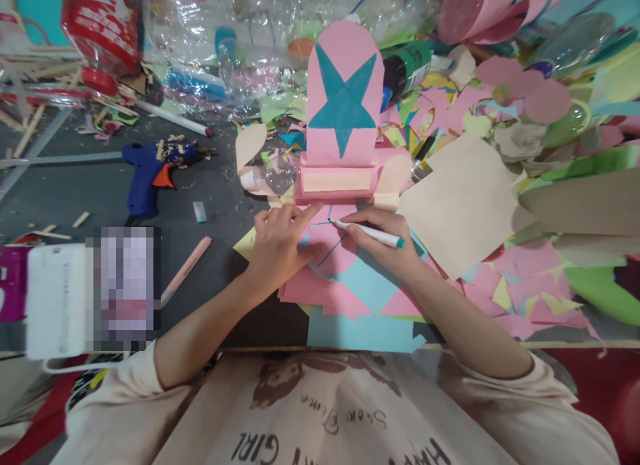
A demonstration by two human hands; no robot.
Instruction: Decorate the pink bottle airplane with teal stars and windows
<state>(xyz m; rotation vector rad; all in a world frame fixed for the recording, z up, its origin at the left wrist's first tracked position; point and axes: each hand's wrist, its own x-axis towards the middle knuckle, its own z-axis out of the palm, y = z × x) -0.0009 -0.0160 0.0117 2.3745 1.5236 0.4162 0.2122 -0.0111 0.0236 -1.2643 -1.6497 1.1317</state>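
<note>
Printed shirt (pixel 360 431); white, teal-ended marker (pixel 373 233)

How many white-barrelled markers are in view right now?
2 visible: the teal-ended marker in the right hand, and the dark-red-ended marker lying beyond the blue glue gun. More may be hidden under the paper scraps.

Dark grey tabletop (pixel 220 197), pale front edge (pixel 265 349)
</note>
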